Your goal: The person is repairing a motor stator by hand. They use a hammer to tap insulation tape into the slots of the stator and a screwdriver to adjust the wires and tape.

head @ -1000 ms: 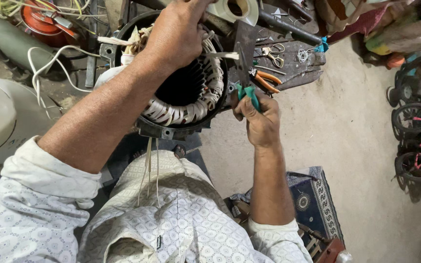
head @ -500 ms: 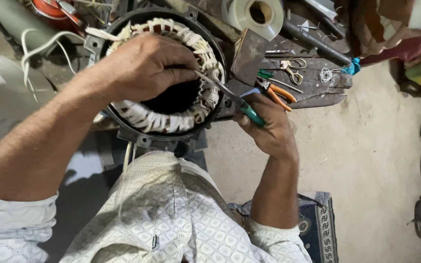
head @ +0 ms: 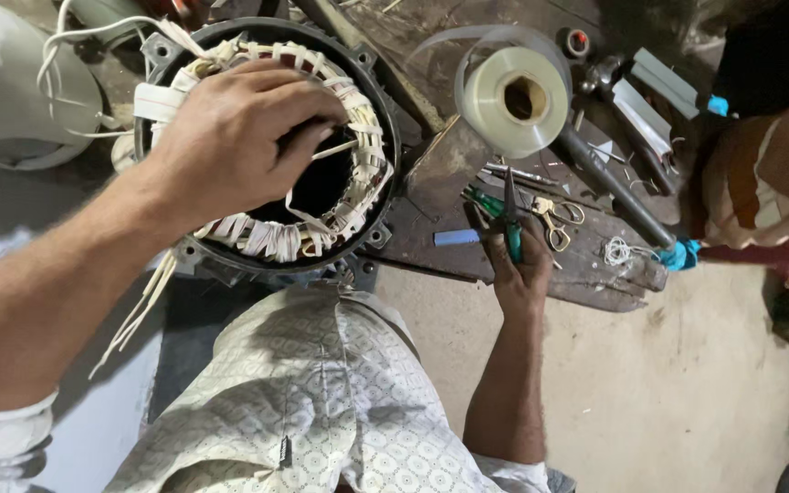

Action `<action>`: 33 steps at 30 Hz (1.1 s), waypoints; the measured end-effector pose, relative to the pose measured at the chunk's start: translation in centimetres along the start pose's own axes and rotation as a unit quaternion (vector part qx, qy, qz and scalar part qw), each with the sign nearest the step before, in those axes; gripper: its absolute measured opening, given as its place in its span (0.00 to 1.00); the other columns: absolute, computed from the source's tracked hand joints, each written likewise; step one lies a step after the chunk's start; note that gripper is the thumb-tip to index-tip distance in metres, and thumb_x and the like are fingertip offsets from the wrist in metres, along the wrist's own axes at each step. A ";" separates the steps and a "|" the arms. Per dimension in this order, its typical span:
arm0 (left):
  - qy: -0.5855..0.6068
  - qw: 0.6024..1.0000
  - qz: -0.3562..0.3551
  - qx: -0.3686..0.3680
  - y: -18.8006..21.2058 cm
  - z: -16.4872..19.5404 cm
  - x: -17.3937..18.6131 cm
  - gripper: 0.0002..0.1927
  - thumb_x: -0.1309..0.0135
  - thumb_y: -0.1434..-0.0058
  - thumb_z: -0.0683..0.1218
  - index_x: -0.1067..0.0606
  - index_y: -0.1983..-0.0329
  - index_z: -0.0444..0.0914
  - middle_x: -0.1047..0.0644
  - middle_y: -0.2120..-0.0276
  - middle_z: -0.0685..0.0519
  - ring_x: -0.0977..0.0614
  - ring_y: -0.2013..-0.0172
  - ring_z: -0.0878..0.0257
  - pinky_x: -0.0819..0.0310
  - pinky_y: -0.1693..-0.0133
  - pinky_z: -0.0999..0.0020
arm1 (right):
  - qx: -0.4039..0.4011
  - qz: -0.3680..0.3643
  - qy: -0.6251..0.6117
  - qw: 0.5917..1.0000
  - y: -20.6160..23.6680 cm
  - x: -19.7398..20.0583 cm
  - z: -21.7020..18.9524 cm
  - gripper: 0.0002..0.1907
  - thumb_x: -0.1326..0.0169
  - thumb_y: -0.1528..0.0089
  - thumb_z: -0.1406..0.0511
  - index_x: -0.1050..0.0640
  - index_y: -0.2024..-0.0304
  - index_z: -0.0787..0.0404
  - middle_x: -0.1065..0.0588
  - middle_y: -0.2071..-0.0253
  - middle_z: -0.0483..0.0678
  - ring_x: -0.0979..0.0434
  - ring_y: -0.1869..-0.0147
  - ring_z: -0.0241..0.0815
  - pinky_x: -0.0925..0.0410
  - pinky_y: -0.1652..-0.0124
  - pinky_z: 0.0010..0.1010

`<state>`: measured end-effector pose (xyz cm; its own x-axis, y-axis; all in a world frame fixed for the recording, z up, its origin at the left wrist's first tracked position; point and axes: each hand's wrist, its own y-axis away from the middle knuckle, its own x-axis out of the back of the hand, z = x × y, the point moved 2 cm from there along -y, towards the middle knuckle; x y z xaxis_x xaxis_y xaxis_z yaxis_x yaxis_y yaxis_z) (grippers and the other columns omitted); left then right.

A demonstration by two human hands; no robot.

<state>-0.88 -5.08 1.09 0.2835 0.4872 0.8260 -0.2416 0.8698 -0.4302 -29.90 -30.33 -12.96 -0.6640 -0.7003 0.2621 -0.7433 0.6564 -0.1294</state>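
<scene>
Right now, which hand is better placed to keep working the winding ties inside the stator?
Likely the left hand: its fingers already rest on the white-taped windings inside the stator. The right hand is off to the side by the board, gripping green-handled pliers.

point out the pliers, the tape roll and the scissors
pliers [head: 512,239], head view, green handle in the right hand
tape roll [head: 490,100], head view, pale outer face of the roll
scissors [head: 559,219], head view, yellow handle loops

Scissors [head: 561,219], tape roll [head: 514,100] and pipe [head: 609,187] crowd the board [head: 449,173]; bare floor [head: 650,383] lies open.
</scene>
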 end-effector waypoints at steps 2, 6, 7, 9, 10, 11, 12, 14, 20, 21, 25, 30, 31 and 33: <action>-0.021 1.000 -0.006 0.020 -1.3 0.5 -0.9 0.12 0.47 0.29 0.43 0.24 0.45 0.36 0.18 0.61 0.46 0.17 0.63 0.56 0.19 0.62 0.60 | 0.070 0.010 0.248 0.966 -2.2 -0.4 -4.0 0.12 0.42 0.35 0.70 0.21 0.48 0.67 0.23 0.50 0.50 0.21 0.50 0.42 0.28 0.53 0.31; -0.076 0.990 -0.089 0.075 -3.3 2.4 -1.9 0.17 0.51 0.33 0.36 0.30 0.40 0.34 0.22 0.74 0.46 0.20 0.77 0.59 0.23 0.79 0.66 | 0.318 -0.043 0.442 0.837 -5.5 -1.0 -12.7 0.07 0.37 0.35 0.71 0.20 0.55 0.67 0.25 0.42 0.50 0.25 0.41 0.51 0.35 0.43 0.46; -0.115 0.985 -0.102 0.078 -3.5 3.0 -1.9 0.19 0.52 0.34 0.34 0.31 0.40 0.34 0.24 0.77 0.47 0.21 0.78 0.60 0.24 0.81 0.67 | 0.331 -0.055 0.495 0.801 -6.1 -1.3 -14.2 0.07 0.36 0.35 0.70 0.20 0.56 0.66 0.25 0.41 0.50 0.26 0.39 0.52 0.38 0.42 0.48; -0.131 0.985 -0.096 0.052 -4.0 3.8 -1.7 0.16 0.53 0.35 0.34 0.32 0.44 0.32 0.24 0.78 0.47 0.20 0.75 0.58 0.22 0.80 0.66 | 0.343 -0.093 0.528 0.771 -7.2 -1.7 -16.3 0.05 0.37 0.38 0.73 0.20 0.60 0.64 0.25 0.40 0.49 0.28 0.37 0.49 0.40 0.38 0.48; -0.139 0.985 -0.091 0.040 -4.3 4.0 -1.7 0.15 0.53 0.35 0.34 0.33 0.45 0.31 0.25 0.78 0.47 0.19 0.73 0.57 0.21 0.79 0.65 | 0.350 -0.111 0.544 0.754 -7.6 -1.9 -16.9 0.06 0.37 0.40 0.74 0.20 0.62 0.63 0.25 0.39 0.48 0.29 0.36 0.48 0.41 0.35 0.48; -0.140 0.985 -0.092 0.025 -4.5 4.1 -1.6 0.13 0.53 0.35 0.35 0.33 0.47 0.31 0.25 0.78 0.47 0.19 0.73 0.56 0.21 0.78 0.64 | 0.348 -0.117 0.533 0.763 -7.9 -2.2 -17.4 0.07 0.37 0.41 0.74 0.20 0.62 0.64 0.25 0.40 0.49 0.29 0.36 0.49 0.41 0.36 0.49; -0.142 0.985 -0.095 0.010 -4.7 4.0 -1.7 0.12 0.53 0.35 0.35 0.33 0.49 0.32 0.25 0.79 0.47 0.18 0.72 0.55 0.21 0.77 0.62 | 0.345 -0.124 0.520 0.771 -8.1 -2.4 -17.6 0.08 0.36 0.42 0.73 0.20 0.61 0.64 0.25 0.40 0.49 0.29 0.36 0.50 0.41 0.36 0.49; -0.131 0.983 -0.128 0.013 -5.3 3.1 -2.0 0.10 0.54 0.34 0.36 0.34 0.50 0.32 0.25 0.79 0.46 0.18 0.71 0.52 0.20 0.75 0.60 | 0.337 -0.129 0.494 0.791 -8.4 -2.6 -17.6 0.10 0.36 0.44 0.72 0.20 0.60 0.65 0.26 0.40 0.50 0.29 0.37 0.53 0.41 0.38 0.49; 0.004 0.997 -0.041 -0.061 -5.3 0.6 -2.4 0.18 0.48 0.45 0.34 0.35 0.51 0.30 0.26 0.76 0.45 0.19 0.67 0.47 0.19 0.57 0.53 | 0.277 -0.109 0.377 0.877 -8.1 -2.0 -13.6 0.09 0.38 0.38 0.71 0.21 0.56 0.66 0.25 0.41 0.53 0.26 0.39 0.56 0.36 0.39 0.48; 0.024 0.998 -0.030 -0.059 -5.1 0.4 -2.4 0.17 0.48 0.45 0.33 0.36 0.53 0.32 0.26 0.73 0.45 0.19 0.67 0.48 0.20 0.53 0.52 | 0.263 -0.092 0.349 0.894 -7.8 -1.9 -12.5 0.09 0.39 0.37 0.72 0.21 0.53 0.67 0.25 0.41 0.55 0.26 0.39 0.56 0.35 0.40 0.47; 0.053 0.998 0.011 -0.033 -4.2 -0.1 -2.6 0.18 0.47 0.46 0.34 0.35 0.53 0.31 0.25 0.65 0.43 0.20 0.58 0.45 0.24 0.55 0.52 | 0.160 -0.006 0.291 0.943 -6.1 -2.3 -7.0 0.09 0.41 0.36 0.71 0.21 0.54 0.68 0.24 0.47 0.55 0.24 0.44 0.52 0.30 0.45 0.41; 0.021 1.000 -0.003 0.013 -3.9 -0.4 -3.7 0.13 0.47 0.42 0.34 0.34 0.55 0.31 0.26 0.65 0.41 0.21 0.58 0.45 0.25 0.54 0.49 | 0.006 0.064 0.239 0.969 -3.2 -5.6 -0.3 0.11 0.43 0.37 0.68 0.21 0.54 0.68 0.24 0.51 0.54 0.21 0.50 0.49 0.28 0.51 0.37; 0.019 1.000 -0.003 0.011 -4.0 -0.4 -3.9 0.13 0.47 0.42 0.34 0.34 0.55 0.31 0.26 0.66 0.41 0.21 0.58 0.45 0.25 0.55 0.49 | -0.028 0.072 0.234 0.969 -2.6 -5.7 0.5 0.13 0.43 0.37 0.67 0.21 0.53 0.68 0.25 0.51 0.54 0.21 0.49 0.50 0.28 0.51 0.38; -0.008 1.000 0.010 0.003 -4.2 -0.4 -4.2 0.15 0.47 0.39 0.34 0.34 0.50 0.30 0.25 0.62 0.41 0.20 0.57 0.46 0.22 0.56 0.52 | 0.036 0.015 0.386 0.922 -1.4 -6.1 1.0 0.15 0.40 0.43 0.66 0.19 0.55 0.66 0.24 0.49 0.55 0.24 0.50 0.58 0.31 0.52 0.45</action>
<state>-0.67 -10.70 -0.71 0.2633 0.5037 0.8228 -0.2534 0.8590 -0.4448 -24.88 -27.24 -15.31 -0.4488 -0.2558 0.8562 -0.7480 0.6318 -0.2034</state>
